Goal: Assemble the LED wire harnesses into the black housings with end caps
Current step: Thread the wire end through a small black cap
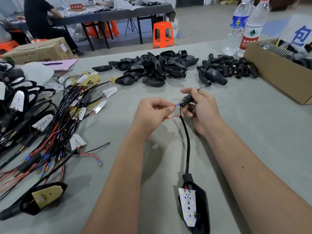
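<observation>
Grey desk (236, 132) in a workshop, stools and another worker far behind. Centre of it all: a small black cap (189, 98), held in the curled grip of the right hand (200, 108), one blue-tipped wire (201, 87) already poking out its far end. Left hand (153, 114), just left of the cap, pinching a red wire (172, 117) and feeding its blue-sleeved tip toward the cap's near mouth — tip at the opening, whether inside cannot be told. Black cable (186, 141) dropping from the cap toward the viewer, ending in a housing (200, 200) with the white LED board (189, 205) seated in it. Beyond the cap, a heap of empty housings (152, 68); right of that, a pile of caps (231, 66). Far left of the cap, tangled harnesses (50, 124).

Likely risks: thin wire buckling if pushed off-axis; terminal entering the wrong hole; a tug on the cable dragging the board out of its housing.
</observation>
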`<state>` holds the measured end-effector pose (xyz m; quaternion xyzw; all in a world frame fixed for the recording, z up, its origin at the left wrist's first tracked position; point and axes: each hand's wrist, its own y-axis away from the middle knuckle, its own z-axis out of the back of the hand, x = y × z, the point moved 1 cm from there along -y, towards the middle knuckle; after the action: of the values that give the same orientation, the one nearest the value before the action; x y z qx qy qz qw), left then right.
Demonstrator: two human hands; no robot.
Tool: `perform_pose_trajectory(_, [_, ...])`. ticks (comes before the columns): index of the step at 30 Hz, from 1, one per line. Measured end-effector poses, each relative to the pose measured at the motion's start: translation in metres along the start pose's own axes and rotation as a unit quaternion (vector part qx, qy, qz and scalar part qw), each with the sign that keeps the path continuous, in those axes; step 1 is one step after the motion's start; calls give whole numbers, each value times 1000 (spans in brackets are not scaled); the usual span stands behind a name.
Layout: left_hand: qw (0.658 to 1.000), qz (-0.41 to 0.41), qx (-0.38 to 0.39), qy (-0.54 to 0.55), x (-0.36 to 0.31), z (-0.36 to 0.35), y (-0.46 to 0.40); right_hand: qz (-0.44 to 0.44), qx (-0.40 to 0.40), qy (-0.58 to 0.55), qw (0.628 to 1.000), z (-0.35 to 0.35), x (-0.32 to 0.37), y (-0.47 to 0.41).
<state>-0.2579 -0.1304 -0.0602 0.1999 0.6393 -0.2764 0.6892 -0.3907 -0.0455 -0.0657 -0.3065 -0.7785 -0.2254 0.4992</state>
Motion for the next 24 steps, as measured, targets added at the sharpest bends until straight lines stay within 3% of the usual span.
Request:
perform_pose_trajectory(10, [998, 47, -35, -28, 3, -2, -1, 4, -9, -26, 1000, 2, 0, -1])
perform_pose_trajectory(24, [997, 27, -68, -35, 3, -9, -1, 26, 19, 29, 999, -4, 0, 2])
